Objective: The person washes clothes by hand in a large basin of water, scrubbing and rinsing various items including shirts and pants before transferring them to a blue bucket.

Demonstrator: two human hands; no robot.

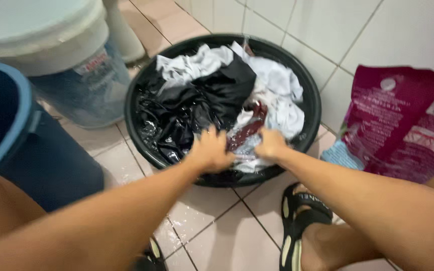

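Observation:
A round black basin (313, 98) stands on the tiled floor, filled with wet clothes in water. Black garments (197, 100) lie at its left and middle, white ones (277, 80) at the back and right, and a dark red cloth (249, 128) sits near the front. My left hand (211, 149) is closed on wet cloth at the basin's near edge. My right hand (271, 145) grips the red and white cloth right beside it. Both hands are close together, fingers buried in the fabric.
A dark blue bucket (26, 145) stands at the left, with a translucent white lidded pail (66, 60) behind it. A magenta detergent bag (403, 125) leans against the white tiled wall at the right. My sandalled foot (302, 226) rests on the wet floor below the basin.

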